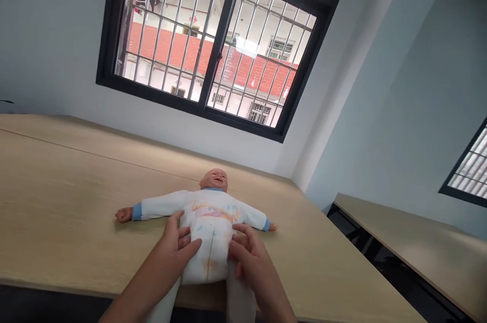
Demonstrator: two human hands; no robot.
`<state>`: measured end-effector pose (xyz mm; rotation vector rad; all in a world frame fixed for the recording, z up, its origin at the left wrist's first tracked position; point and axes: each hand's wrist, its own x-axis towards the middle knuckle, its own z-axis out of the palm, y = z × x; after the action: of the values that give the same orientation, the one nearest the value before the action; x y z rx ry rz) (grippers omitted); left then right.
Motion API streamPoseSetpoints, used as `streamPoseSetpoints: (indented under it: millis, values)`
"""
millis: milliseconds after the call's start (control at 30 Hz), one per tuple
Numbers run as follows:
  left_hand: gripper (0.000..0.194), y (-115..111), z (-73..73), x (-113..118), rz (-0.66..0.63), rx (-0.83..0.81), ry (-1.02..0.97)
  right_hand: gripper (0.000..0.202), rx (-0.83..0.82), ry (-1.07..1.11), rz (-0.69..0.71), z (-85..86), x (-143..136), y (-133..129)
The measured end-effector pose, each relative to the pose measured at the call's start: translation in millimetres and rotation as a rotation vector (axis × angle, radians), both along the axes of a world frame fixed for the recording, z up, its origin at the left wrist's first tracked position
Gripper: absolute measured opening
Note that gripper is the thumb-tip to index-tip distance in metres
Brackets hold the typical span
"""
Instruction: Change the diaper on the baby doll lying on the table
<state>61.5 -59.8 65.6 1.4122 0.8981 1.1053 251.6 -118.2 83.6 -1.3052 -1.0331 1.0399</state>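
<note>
A baby doll [214, 179] lies on its back on the wooden table, arms stretched out to both sides. It wears a white top with blue cuffs and white leggings. Around its hips is a white diaper [208, 257] with a coloured print at the waist and a line down the front. My left hand [177, 247] grips the diaper's left side, thumb over the front and fingers curled at the edge. On the opposite side my right hand [247, 252] holds the diaper's edge between thumb and bent fingers. The doll's feet are out of view.
The wooden table [76, 201] reaches back to the wall, its front edge just below the doll. A second table [429, 242] stands at the right, across a dark gap. A barred window [213, 49] is set in the wall ahead.
</note>
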Motion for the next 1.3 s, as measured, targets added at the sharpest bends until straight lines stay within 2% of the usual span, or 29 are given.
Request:
streamPoseSetpoints:
  millis: [100,233,300,367,400,467,567,667,767,867,967,1033,1100,1133,1200,1300]
  values:
    - [0.082,9.7,5.5,11.5,0.003,-0.178,-0.095,0.058,-0.101,0.066,-0.006,2.7,-4.4,17.8]
    - [0.086,17.7,3.2,9.5,0.024,-0.230,-0.169,0.040,-0.128,0.207,0.055,7.3,6.4,28.3]
    - [0.088,16.4,1.1,2.5,0.017,-0.215,-0.194,0.037,-0.102,0.135,0.012,6.7,11.5,21.7]
    - [0.092,12.4,-0.2,-2.7,0.025,-0.161,-0.122,0.039,-0.065,-0.011,-0.054,2.3,10.7,10.9]
    - [0.093,10.4,-0.6,-3.3,0.017,-0.126,-0.070,0.042,-0.047,-0.064,-0.048,-1.0,7.7,5.8]
    - [0.090,8.0,-1.4,0.1,-0.047,-0.063,-0.012,0.050,-0.027,-0.091,0.060,-8.5,-1.6,-0.8]
    - [0.084,11.2,-5.7,10.2,-0.118,-0.047,-0.108,0.054,-0.007,-0.072,0.166,-16.9,-12.3,0.2]
    - [0.079,15.6,-16.3,9.4,-0.047,-0.050,-0.182,0.042,0.042,-0.071,0.060,-19.8,-8.1,3.6]
    - [0.063,10.8,-29.5,-5.0,0.123,0.163,0.081,0.028,0.116,-0.146,-0.123,-20.4,0.2,-5.2]
    - [0.046,-2.5,-41.8,-15.8,0.270,0.510,0.444,0.023,0.265,-0.425,-0.248,-22.7,-4.0,-22.0]
    - [0.052,-12.0,-53.8,-15.6,0.268,0.903,0.680,0.034,0.492,-0.848,-0.113,-27.7,-16.2,-30.4]
    - [0.062,-12.0,-62.8,-17.0,0.271,1.072,0.792,0.055,0.517,-1.069,0.015,-30.9,-18.4,-28.9]
    - [0.065,-8.4,-71.9,-25.0,0.316,1.085,0.850,0.068,0.405,-1.162,0.024,-32.0,-11.5,-26.5]
    - [0.064,-6.4,-75.8,-31.3,0.333,1.052,0.863,0.068,0.333,-1.165,-0.013,-31.3,-5.5,-26.6]
    - [0.063,-3.9,-80.7,-44.7,0.319,0.970,0.875,0.054,0.229,-1.118,-0.099,-26.9,6.6,-31.0]
    - [0.065,-5.8,-76.7,-54.0,0.290,0.911,0.861,0.036,0.213,-1.052,-0.126,-15.5,12.1,-42.1]
